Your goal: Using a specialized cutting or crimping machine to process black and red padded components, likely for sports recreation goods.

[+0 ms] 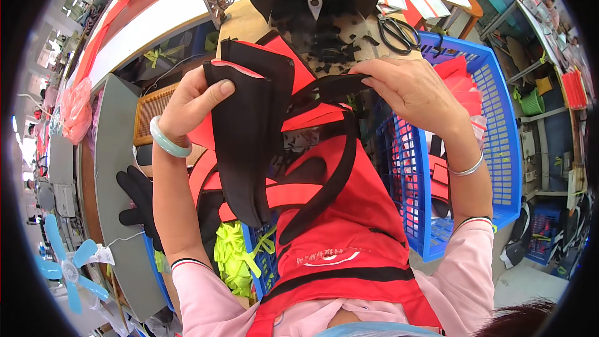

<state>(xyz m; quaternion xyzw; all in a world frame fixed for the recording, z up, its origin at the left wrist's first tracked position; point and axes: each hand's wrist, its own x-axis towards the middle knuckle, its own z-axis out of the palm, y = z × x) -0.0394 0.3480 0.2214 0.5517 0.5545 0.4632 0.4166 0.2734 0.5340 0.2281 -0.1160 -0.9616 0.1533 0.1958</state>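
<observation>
My left hand (192, 101) is closed, its thumb pressed on the upper edge of a folded black fabric piece (244, 134) with red lining. The piece hangs down in front of the red apron I wear. On the right, my right hand (415, 90) pinches the end of a black fabric strip (337, 87) between thumb and fingers. Whether strip and piece are joined is hidden in the folds. Below them, curved red and black fabric parts (293, 195) lie over my lap.
Ahead stands a dark machine head (314, 3), with black scraps (334, 47) on the wooden worktop below. Black-handled scissors (398, 32) lie right of it. A blue crate (508, 150) with red pieces stands at my right. Yellow-green strips (234, 256) fill a container at lower left.
</observation>
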